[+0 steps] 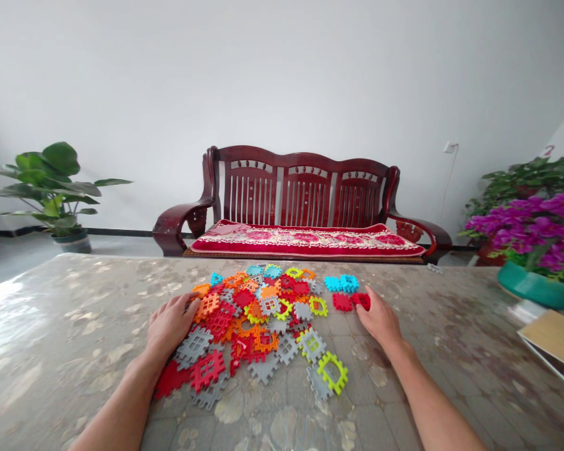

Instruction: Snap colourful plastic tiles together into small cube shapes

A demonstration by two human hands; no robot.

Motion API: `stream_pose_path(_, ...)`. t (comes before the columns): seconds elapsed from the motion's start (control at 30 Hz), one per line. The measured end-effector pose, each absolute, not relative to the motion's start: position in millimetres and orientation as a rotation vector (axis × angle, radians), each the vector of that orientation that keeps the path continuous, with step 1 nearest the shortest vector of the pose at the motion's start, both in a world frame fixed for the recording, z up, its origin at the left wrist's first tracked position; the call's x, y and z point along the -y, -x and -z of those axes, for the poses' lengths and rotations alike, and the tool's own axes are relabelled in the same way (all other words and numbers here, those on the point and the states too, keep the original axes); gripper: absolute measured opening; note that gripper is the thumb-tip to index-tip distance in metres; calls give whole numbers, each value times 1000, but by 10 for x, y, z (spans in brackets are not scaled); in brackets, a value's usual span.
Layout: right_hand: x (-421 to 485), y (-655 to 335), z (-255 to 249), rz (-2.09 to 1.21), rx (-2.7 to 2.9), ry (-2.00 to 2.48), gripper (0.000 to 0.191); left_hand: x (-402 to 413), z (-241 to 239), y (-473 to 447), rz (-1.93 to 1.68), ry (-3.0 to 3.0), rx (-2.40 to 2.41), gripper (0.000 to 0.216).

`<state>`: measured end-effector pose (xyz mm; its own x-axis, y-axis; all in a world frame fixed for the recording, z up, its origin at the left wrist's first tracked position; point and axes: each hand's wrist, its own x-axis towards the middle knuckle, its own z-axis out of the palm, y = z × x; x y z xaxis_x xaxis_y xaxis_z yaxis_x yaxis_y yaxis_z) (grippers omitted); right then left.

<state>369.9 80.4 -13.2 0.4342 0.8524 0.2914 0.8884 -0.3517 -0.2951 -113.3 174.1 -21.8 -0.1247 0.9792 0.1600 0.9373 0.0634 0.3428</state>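
Note:
A heap of flat plastic interlocking tiles in red, orange, grey, lime and blue lies on the stone-patterned table. My left hand rests flat on the heap's left edge, fingers spread over orange and grey tiles. My right hand lies to the right of the heap, its fingertips touching a red tile that sits next to another red tile. Two blue tiles sit just behind those, apart from the heap.
A dark wooden bench with a red cushion stands beyond the table. A green plant stands at far left. Purple flowers in a teal pot and a brown book sit at the table's right edge.

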Motion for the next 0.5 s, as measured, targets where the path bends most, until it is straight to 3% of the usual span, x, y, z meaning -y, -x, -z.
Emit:
stream_pose_path(0.23, -795, -3761, 191, 137, 1511, 2253, 64, -1728, 206, 1124, -556, -1987, -2212, 50)
stream_pose_path(0.5, -822, -3748, 230, 216, 1525, 2250, 59, -1711, 181, 1111, -553, -1991, -2208, 50)
